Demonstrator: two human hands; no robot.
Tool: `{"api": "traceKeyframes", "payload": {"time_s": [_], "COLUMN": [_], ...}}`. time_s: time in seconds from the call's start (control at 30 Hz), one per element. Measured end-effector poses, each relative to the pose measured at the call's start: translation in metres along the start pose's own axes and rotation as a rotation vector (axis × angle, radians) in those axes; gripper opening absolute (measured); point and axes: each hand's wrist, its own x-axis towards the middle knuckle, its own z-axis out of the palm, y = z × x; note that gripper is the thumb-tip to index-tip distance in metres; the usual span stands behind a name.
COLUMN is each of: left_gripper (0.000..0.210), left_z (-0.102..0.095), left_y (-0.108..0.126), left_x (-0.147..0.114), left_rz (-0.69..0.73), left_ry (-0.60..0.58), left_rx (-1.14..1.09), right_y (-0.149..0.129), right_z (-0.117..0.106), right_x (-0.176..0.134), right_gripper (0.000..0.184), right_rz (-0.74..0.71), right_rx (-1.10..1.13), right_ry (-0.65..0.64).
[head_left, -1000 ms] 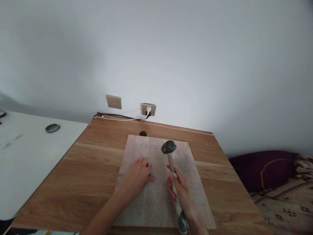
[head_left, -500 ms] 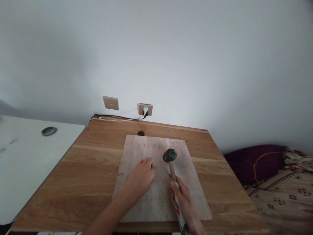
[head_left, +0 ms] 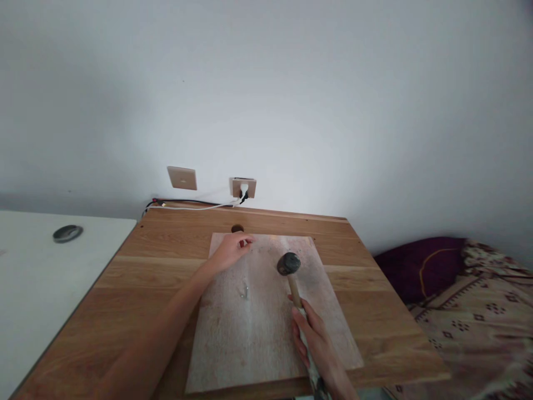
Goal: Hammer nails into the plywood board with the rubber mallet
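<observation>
Curling at the board's [head_left: 250, 344] far left corner, the left hand [head_left: 233, 249] leaves unclear whether its fingers pinch anything. Small shiny pieces [head_left: 245, 291] lie on the board's left half. Over its right half, a mallet [head_left: 288, 264] is gripped by the fingers of the right hand [head_left: 313, 336].

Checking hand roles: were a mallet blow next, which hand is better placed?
Probably the right hand: its grip is around the mallet, whose head is over the board. The left hand is near the board's far-left corner, apart from the mallet.
</observation>
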Motion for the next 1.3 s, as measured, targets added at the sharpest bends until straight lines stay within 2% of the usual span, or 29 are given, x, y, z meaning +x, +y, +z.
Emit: {"api": "traceKeyframes", "payload": {"time_s": [0.2, 0.37, 0.8, 1.07, 1.2, 1.3], "left_gripper": [0.014, 0.018, 0.018, 0.013, 0.011, 0.020], "left_z": [0.007, 0.007, 0.008, 0.007, 0.007, 0.007], "left_y": [-0.014, -0.014, -0.012, -0.010, -0.008, -0.007], "left_x": [0.002, 0.000, -0.003, 0.000, 0.000, -0.002], "left_rz": [0.097, 0.140, 0.064, 0.105, 0.062, 0.019], "left_ry": [-0.067, -0.078, -0.121, -0.138, -0.149, -0.158], "left_rx": [0.050, 0.075, 0.092, 0.118, 0.120, 0.074], "right_y": [-0.007, -0.010, -0.009, 0.003, -0.010, -0.026], "right_z": [0.004, 0.005, 0.006, 0.007, 0.018, 0.031], "right_x": [-0.003, -0.003, -0.003, -0.002, 0.006, 0.014], "right_gripper": [0.077, 0.075, 0.074, 0.081, 0.078, 0.072], "right_rz": [0.039, 0.046, 0.022, 0.020, -0.005, -0.027], "right_rx": [-0.017, -0.036, -0.021, -0.011, -0.017, -0.024], "right_ry": [0.037, 0.045, 0.050, 0.047, -0.004, -0.054]}}
